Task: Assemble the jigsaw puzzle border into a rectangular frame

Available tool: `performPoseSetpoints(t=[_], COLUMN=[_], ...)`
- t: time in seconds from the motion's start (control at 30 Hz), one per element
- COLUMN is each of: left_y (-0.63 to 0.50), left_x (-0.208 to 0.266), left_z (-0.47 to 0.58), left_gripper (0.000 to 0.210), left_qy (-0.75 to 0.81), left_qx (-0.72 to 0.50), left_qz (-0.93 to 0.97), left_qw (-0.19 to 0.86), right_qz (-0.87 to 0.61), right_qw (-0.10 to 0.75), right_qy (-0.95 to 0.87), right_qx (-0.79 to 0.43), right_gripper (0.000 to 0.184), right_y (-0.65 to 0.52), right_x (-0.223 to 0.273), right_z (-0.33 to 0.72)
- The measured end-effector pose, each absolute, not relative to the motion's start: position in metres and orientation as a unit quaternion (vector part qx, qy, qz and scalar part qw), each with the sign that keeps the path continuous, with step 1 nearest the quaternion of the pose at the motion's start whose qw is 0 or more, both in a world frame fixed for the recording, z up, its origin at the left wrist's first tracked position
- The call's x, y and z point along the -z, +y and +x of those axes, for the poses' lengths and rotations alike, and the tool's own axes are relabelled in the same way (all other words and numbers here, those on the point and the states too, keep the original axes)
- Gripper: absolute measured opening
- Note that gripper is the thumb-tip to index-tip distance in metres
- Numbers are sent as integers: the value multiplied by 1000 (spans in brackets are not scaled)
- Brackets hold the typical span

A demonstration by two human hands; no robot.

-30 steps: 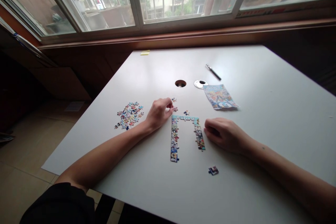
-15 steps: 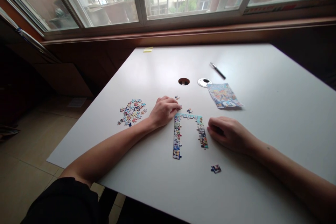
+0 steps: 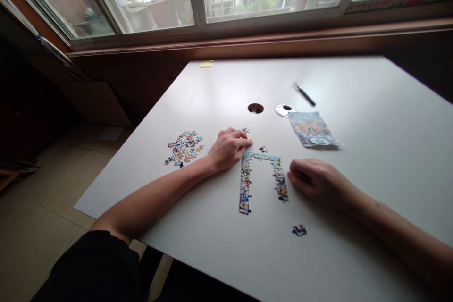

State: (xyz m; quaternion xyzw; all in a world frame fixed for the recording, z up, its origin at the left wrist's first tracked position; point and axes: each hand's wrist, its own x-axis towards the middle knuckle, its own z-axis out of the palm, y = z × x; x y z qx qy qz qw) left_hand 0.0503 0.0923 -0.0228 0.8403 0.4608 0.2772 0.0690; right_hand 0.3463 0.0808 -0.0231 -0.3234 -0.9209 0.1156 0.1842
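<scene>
So, taking the three-sided puzzle border (image 3: pixel 245 184) as the clock's centre: the left hand (image 3: pixel 230 148) is set at ten o'clock, its fingers narrowed and bent down at a small puzzle piece (image 3: pixel 251 142) just off the border's top-left corner. Whether that piece is pinched or merely touched can't be told. At three o'clock the right hand (image 3: pixel 316 181) is rested on its side, loosely curled just beside the border's shorter arm (anything tucked inside would be hidden).

As for handling, the pieces look like thin, light card — stiffish, but with knobs that could probably be bent or frayed if forced. A single piece would be best gripped by its edges between thumb and fingertip. The border might come apart if lifted by one end; it'd be better slid flat, supported on both arms.

Further out, a loose piece (image 3: pixel 263 149) is seen at twelve, another (image 3: pixel 246 130) at eleven, and a lone corner-looking piece (image 3: pixel 299 230) near five. The pile of pieces (image 3: pixel 186 147) is spread between nine and ten — the picture sheet (image 3: pixel 313 128) is laid toward two, with a pen (image 3: pixel 304 94) beyond, at one.
</scene>
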Motion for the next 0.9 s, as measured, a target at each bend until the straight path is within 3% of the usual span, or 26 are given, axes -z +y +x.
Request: performPoseSetpoints(t=[0.9], left_y=[91], left_x=[20], left_z=[49], left_gripper=[20], left_qy=[460], left_qx=[-272], left_qz=[842], left_qw=[74], right_qz=[-318], right_qw=[179], right_qy=[-923], right_qx=[-120], right_gripper=[21], right_y=[80], right_x=[23], right_z=[347])
